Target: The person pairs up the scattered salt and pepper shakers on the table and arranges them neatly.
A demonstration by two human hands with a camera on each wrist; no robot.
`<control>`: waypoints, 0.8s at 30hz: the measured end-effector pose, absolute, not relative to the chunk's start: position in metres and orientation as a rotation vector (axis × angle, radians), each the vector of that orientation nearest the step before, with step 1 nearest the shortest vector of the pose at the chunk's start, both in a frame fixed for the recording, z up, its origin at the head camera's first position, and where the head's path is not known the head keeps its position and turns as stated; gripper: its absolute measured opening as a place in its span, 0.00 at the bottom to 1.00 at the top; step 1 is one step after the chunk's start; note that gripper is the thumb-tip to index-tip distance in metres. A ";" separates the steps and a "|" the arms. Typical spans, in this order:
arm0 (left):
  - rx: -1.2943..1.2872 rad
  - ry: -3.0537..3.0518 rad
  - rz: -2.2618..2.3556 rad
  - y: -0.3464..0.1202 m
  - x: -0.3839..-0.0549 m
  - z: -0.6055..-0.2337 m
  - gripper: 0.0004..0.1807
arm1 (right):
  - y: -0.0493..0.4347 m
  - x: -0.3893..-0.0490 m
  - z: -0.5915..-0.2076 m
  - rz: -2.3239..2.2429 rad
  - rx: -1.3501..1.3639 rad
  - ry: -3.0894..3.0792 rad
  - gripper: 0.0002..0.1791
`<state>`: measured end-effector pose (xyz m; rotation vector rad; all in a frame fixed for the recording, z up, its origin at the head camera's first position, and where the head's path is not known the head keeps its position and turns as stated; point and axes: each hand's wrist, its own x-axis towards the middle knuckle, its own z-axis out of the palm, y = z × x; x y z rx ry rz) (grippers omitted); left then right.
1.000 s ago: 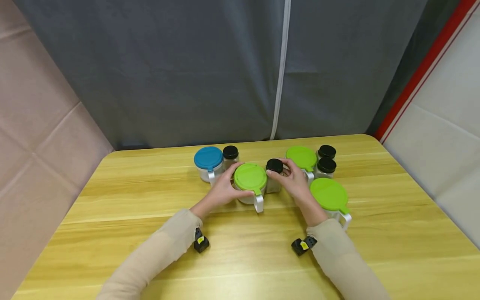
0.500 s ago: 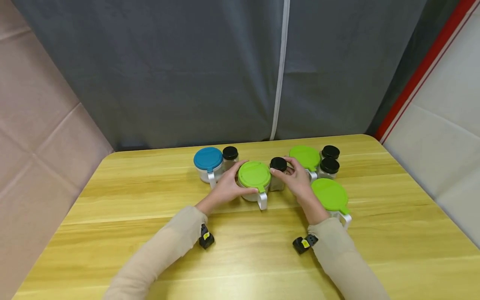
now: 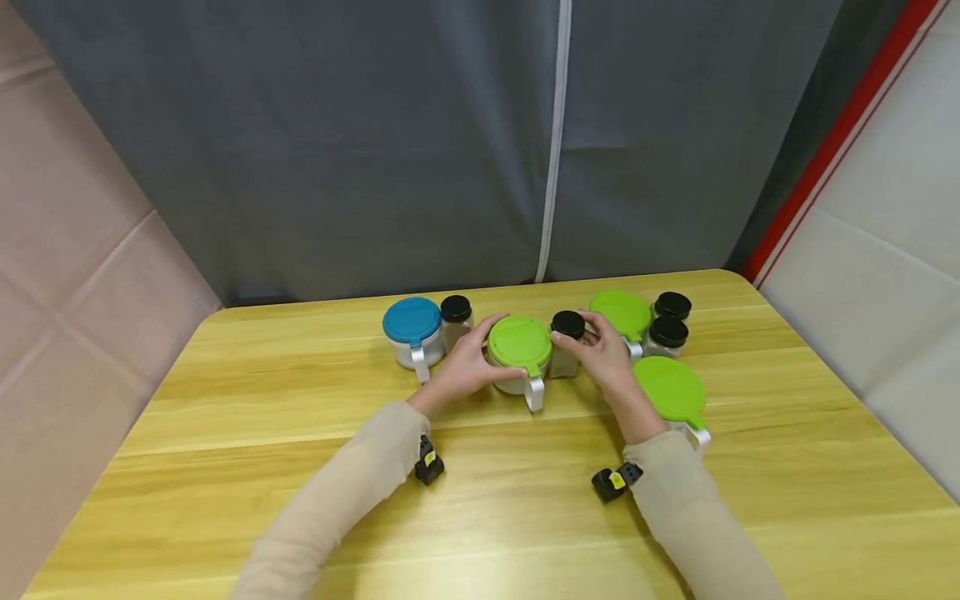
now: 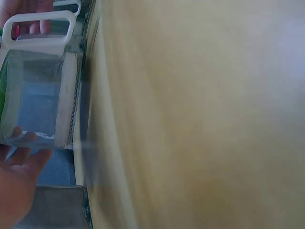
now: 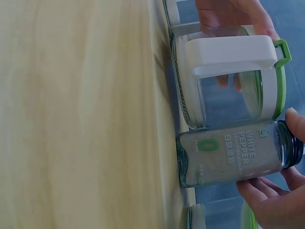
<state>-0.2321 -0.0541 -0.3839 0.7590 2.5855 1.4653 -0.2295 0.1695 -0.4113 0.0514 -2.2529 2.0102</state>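
Note:
My left hand [image 3: 467,364] grips a glass jar with a green lid [image 3: 519,340] and a white handle that points toward me. In the left wrist view its fingers lie along the clear wall. Right beside it stands a white pepper jar [image 5: 228,155] with a black lid, upright and side by side with the green-lidded jar. My right hand [image 3: 606,360] holds the pepper jar near its top, thumb on one side and fingers on the other. White lettering shows on the pepper jar in the right wrist view. Pale contents fill much of it.
Left of the hands stand a blue-lidded jar [image 3: 412,322] and a black-lidded jar [image 3: 456,310]. To the right are a rear green-lidded jar [image 3: 621,312], two black-lidded jars [image 3: 668,332] and a nearer green-lidded jar [image 3: 670,389]. A grey curtain [image 3: 337,167] hangs behind the wooden table [image 3: 510,517].
Both hands have slid the green-lidded jar and the pepper jar a little to the right and back. The jars on the right have shifted rightward too. Both grips stay the same.

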 end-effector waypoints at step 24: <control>0.741 2.524 1.549 -0.041 -0.240 -0.373 0.48 | 0.161 -0.211 -0.369 2.026 -0.053 -2.236 0.34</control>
